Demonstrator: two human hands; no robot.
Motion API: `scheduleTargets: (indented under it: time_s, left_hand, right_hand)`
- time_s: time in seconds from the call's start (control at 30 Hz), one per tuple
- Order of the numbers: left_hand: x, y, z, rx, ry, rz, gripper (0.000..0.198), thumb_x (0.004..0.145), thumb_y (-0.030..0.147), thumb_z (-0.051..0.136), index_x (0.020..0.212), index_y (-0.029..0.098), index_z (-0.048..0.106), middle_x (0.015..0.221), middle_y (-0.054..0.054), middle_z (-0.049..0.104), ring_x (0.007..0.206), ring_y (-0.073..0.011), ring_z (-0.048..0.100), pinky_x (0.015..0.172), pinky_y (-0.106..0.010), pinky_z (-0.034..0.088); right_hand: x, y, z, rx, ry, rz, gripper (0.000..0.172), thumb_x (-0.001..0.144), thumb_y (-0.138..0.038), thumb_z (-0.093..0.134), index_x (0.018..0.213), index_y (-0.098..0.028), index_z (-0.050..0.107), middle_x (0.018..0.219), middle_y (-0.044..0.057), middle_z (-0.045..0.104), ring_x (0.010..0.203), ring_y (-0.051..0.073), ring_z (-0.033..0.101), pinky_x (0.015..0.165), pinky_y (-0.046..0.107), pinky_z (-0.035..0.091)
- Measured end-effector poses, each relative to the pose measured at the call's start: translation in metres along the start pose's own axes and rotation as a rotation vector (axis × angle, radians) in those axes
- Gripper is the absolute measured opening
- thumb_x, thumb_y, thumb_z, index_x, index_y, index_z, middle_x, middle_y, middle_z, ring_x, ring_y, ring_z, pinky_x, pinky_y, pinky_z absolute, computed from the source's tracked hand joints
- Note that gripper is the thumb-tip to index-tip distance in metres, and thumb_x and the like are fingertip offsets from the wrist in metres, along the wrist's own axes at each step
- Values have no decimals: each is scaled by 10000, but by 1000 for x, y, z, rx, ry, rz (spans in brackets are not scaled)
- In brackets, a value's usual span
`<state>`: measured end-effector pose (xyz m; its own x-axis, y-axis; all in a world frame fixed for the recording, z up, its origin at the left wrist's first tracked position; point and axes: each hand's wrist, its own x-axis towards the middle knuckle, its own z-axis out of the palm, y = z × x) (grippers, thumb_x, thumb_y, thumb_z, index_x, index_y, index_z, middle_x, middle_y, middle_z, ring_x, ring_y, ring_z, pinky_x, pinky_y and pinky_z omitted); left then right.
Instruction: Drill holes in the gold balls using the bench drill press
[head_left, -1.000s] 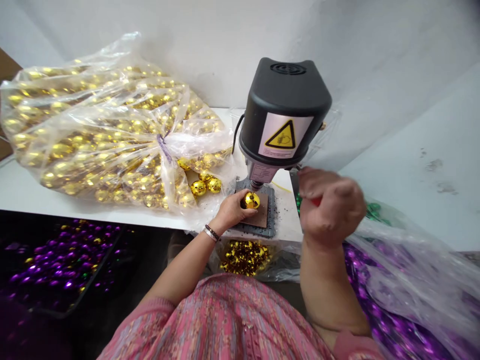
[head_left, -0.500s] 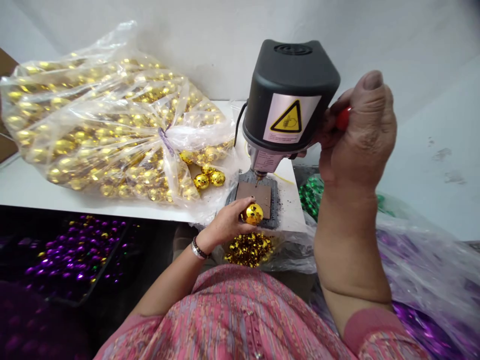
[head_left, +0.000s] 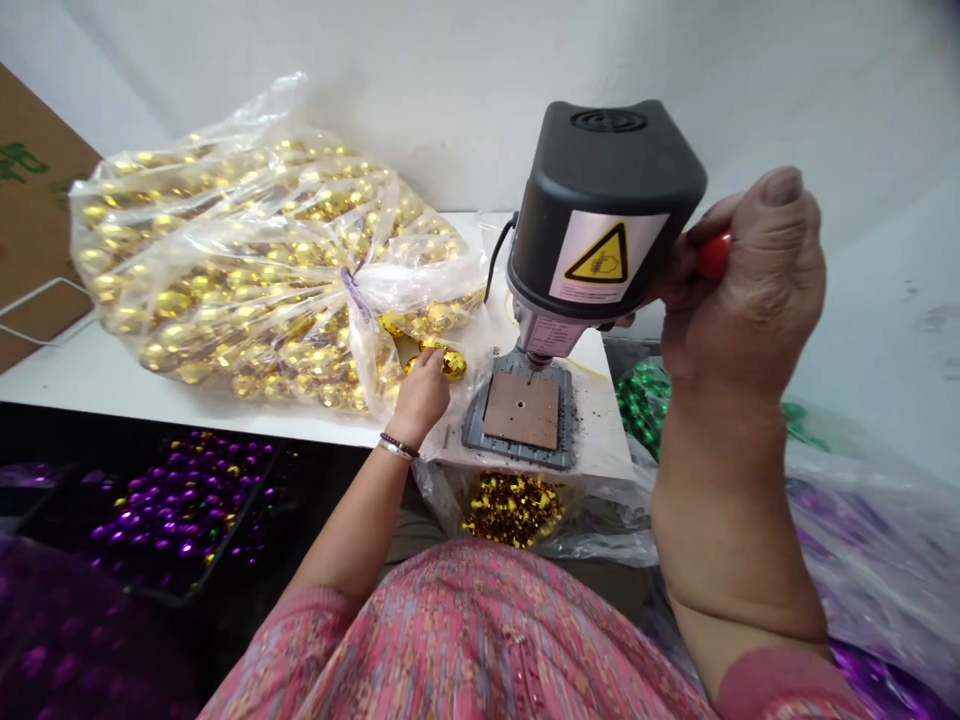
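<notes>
My left hand [head_left: 420, 398] reaches to the mouth of the clear bag [head_left: 277, 270], its fingers curled on a shiny faceted gold ball [head_left: 454, 366]. Other gold balls lie beside it, and the hand partly hides them. High at the right, my right hand [head_left: 754, 290] is wrapped around the red knob [head_left: 713, 256] of a small black drill press [head_left: 607, 190]. Under its bit, a brown square pad [head_left: 517, 425] with a small hole lies on the grey metal base [head_left: 564, 440]. No ball sits on the pad.
Below the white table [head_left: 341, 428] front edge, an open plastic bag holds gold balls [head_left: 514, 510]. Purple balls [head_left: 180, 500] fill a dark crate at lower left. Green balls [head_left: 646, 405] and purple bags stand at right. A cardboard box [head_left: 37, 220] is at far left.
My left hand has moved from the pad, where it held a gold ball, leftward to the balls at the bag's mouth. The right hand stays on the knob. The view has shifted slightly.
</notes>
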<state>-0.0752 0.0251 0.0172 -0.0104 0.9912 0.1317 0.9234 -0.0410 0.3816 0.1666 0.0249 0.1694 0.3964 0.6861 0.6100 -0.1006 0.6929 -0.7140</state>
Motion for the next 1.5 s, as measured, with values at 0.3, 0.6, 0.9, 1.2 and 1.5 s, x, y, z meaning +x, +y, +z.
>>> scheduleTargets:
  time_s: [0.3,0.6,0.9,1.2,1.5]
  left_hand:
    - [9,9,4,274,-142,41,457,910,167,515,1363,198,568,1311,-170,632,1017,-303,691,823,-384,529]
    - [-36,-3,-10,-1048,-288,-33,570,749,402,783,1231,175,582,1021,-68,699,885,-186,637,785,-303,500]
    - [-44,26,15,-1614,-511,-159,737,638,322,882,1299,226,570,1000,-35,675,693,-96,577,608,-236,440]
    - [-25,54,20,-1262,-495,-351,539,755,435,785,1172,182,556,1010,-39,692,662,-97,661,550,-200,455]
    - [-17,68,23,-856,-399,-223,447,797,326,724,1184,165,570,864,5,643,563,-87,589,497,-207,428]
  right_hand:
    - [-1,-4,-2,-40,-17,24,437,836,-601,645,718,-213,483,546,-52,449,477,75,450,417,240,304]
    - [6,4,2,-120,4,-103,413,931,-532,539,694,-205,453,552,-57,430,464,75,453,447,237,332]
    - [28,8,3,-174,7,-34,361,933,-390,573,648,-203,456,516,-65,429,439,45,414,405,203,298]
    - [24,7,2,-160,-36,-54,351,975,-398,503,718,-164,456,591,-53,411,528,26,441,510,159,390]
    - [23,4,0,-139,-93,-63,334,992,-373,484,749,-145,465,710,-32,341,724,9,422,722,125,419]
